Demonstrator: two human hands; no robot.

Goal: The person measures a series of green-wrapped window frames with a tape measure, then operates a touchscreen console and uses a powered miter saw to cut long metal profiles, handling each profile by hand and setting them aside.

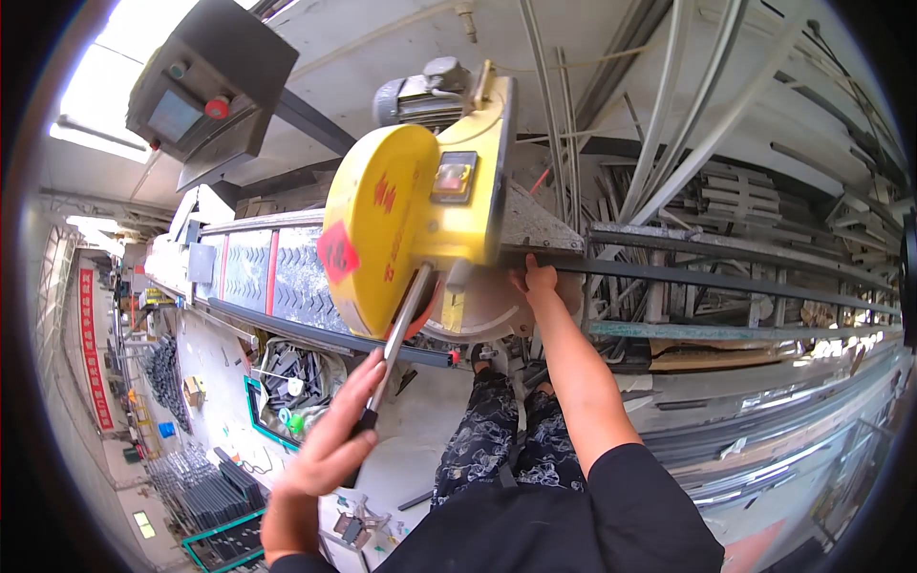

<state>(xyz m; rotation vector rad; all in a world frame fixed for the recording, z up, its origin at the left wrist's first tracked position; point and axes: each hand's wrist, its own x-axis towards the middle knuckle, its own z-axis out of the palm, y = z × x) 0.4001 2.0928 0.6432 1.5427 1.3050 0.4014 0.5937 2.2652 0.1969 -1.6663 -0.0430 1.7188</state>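
A yellow cut-off saw [468, 210] with a rounded blade guard [377, 229] stands in front of me. My left hand [330, 439] is on the black grip of its metal lever handle [406, 310]; the thumb lies across the grip and the fingers run fairly straight along it, slightly blurred. Close to the saw head, my right hand [538, 279] grips a long dark metal bar [669, 273], one finger pointing forward over it. The bar lies across the saw's round table [564, 291] and extends to the right. The guard hides the blade and the bar's left end.
A grey control box [215, 86] with a red button hangs at upper left. Left of the saw runs a roller conveyor [296, 272]; on the right is a support rail [707, 330]. Long metal profiles [659, 124] lean behind. Offcuts fill a sack [296, 372] on the floor.
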